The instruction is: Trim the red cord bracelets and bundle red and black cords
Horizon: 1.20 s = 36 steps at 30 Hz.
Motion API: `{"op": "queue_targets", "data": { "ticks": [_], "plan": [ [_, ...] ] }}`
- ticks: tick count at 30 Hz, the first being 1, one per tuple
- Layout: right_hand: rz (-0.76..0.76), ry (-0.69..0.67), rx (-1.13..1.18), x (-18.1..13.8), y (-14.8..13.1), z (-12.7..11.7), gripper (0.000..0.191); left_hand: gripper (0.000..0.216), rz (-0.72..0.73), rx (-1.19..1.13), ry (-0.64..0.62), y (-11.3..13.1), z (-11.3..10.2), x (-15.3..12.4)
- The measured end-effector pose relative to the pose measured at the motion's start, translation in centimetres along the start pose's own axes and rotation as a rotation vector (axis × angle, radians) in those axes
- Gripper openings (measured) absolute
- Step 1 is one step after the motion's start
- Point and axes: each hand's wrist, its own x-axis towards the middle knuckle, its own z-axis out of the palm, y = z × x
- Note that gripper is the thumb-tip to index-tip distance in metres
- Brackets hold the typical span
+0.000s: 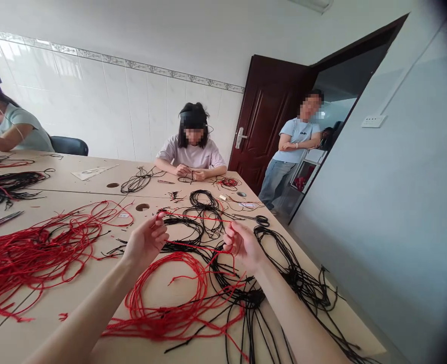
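A pale table (75,184) stretches before me, bearing a tangled heap of red cords (37,253) at left, a red coil (163,323) near me and black bundles (254,298) to its right. Above them, my left hand (147,238) and right hand (246,245), fingers curled, both pinch a slim red cord (196,217) stretched nearly straight between them.

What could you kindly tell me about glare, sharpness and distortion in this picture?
Head view throughout: pale glare on the tiled wall at upper left; the held red cord looks fairly sharp; the door frame leans, suggesting wide-angle distortion; dark right corners.
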Motion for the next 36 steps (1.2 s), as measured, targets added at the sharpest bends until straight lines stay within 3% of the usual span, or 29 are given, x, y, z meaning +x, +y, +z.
{"op": "queue_targets", "data": {
  "ticks": [4, 14, 22, 31, 36],
  "plan": [
    [0.008, -0.047, 0.012, -0.1, -0.6, -0.2, 0.032, 0.021, -0.001, 0.038, 0.006, -0.2, 0.1, -0.1],
    [0.148, -0.224, -0.098, -0.3, 0.0, -0.5, 0.03, 0.007, -0.032, 0.125, 0.056, -0.3, 0.1, -0.2],
    [-0.003, -0.205, -0.019, 0.2, -0.5, -0.8, 0.027, 0.038, -0.113, 0.17, 0.071, -0.8, -1.0, 0.0],
    [0.087, -0.238, -0.105, -0.2, 0.6, -0.6, 0.024, 0.019, 0.027, 0.108, 0.019, 0.7, -0.7, -0.4],
    [0.041, -0.128, -0.264, -0.3, 0.7, -0.6, 0.029, 0.018, 0.109, 0.261, 0.009, 0.1, -0.8, -0.4]
  ]
}}
